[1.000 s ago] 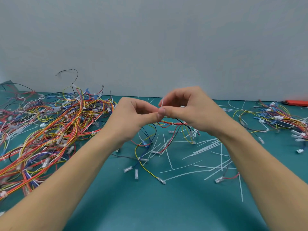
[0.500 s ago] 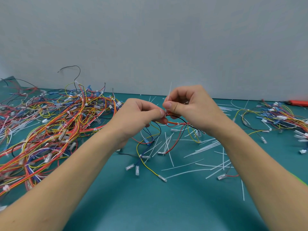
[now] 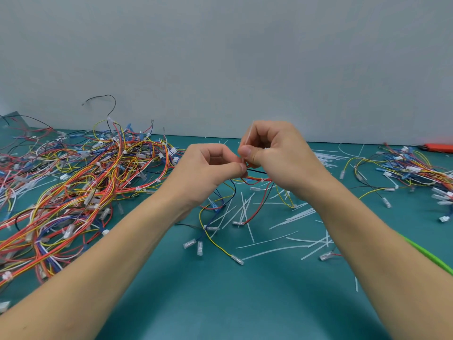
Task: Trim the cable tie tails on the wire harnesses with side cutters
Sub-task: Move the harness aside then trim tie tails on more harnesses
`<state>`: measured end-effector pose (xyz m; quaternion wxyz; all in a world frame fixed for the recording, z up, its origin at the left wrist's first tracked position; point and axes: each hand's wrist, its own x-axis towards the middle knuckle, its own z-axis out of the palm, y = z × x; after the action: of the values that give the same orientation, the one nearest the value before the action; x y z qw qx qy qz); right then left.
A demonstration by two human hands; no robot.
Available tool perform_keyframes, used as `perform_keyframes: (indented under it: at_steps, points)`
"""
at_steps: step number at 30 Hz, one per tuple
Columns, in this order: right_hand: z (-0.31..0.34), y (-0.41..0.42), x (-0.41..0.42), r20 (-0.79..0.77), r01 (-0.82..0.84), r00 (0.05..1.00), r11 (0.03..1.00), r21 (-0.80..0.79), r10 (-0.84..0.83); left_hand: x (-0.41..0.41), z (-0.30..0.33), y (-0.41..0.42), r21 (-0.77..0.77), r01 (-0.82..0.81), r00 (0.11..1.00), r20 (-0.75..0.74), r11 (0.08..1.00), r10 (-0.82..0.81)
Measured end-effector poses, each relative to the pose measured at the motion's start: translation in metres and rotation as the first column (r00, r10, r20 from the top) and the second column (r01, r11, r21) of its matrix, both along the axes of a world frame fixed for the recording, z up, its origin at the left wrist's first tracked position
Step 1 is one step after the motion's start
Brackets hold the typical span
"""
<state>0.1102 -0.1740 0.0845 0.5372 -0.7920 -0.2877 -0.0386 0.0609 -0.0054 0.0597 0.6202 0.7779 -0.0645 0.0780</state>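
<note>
The fingers of the right hand are curled, thumb and forefinger pinching a thin white cable tie tail that stands nearly upright above them. Just below and to the left, the left hand has its fingers curled as well, the thumb tip pressed against the forefinger on the wire harness at the point where the tie appears to wrap it; the two thumbs nearly touch. The harness is held above the counter, its red, yellow, black and blue wires drooping from between the hands down to white terminals resting on the green surface.

Under and to the right of the hands lie scattered white cable ties. A large tangled pile of harnesses occupies the counter's left side, well apart from the hands. A smaller pile of harnesses sits at the far right. Behind it, at the counter's back edge, an orange-red object is only partly visible; its kind cannot be determined.
</note>
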Motion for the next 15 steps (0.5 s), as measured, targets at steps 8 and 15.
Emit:
perform_keyframes:
  at_steps: [8, 15]
  points:
    - [-0.007, 0.002, 0.003, -0.176, 0.043, 0.984, 0.983, 0.178, -0.011, -0.002, -0.005, -0.006, -0.028, 0.017, 1.000, 0.026, 0.999, -0.016]
    - [0.002, -0.011, 0.006, -0.287, 0.001, 0.955, 0.966, 0.258, 0.075, -0.005, 0.001, -0.007, 0.032, -0.037, 0.991, 0.130, 0.999, 0.033]
